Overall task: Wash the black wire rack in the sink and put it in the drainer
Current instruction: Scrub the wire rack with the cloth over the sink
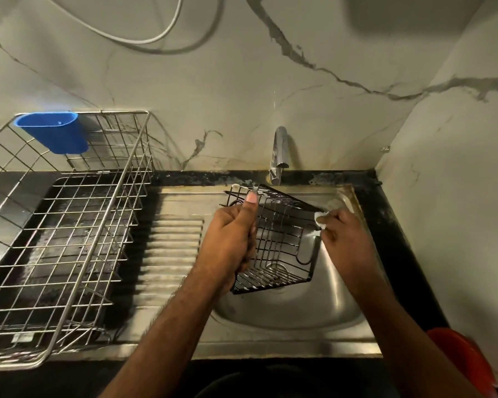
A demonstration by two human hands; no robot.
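Scrubbing stage, judging by the foam. Drainer [64, 239] sits on the worktop at left, well apart. Left hand [230, 239] grips the black wire rack [279, 239] by its left edge, fingers curled round the wire, thumb up. Rack hangs over the sink [337, 305], tilted, long axis running tap-to-viewer, open side facing right. Right hand [345, 239] pinches a soapy white pad [321, 221] at the rack's far-right corner. Risk: one-handed soapy grip could slip, dropping the rack into the basin.

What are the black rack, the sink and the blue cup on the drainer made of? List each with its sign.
Black wire rack: thin metal wire, apparently black-coated; rigid welded grid.
Sink: likely stainless steel, brushed; dull silver sheen, pressed ridges.
Blue cup: probably plastic; uniform matte colour, moulded rounded shape.
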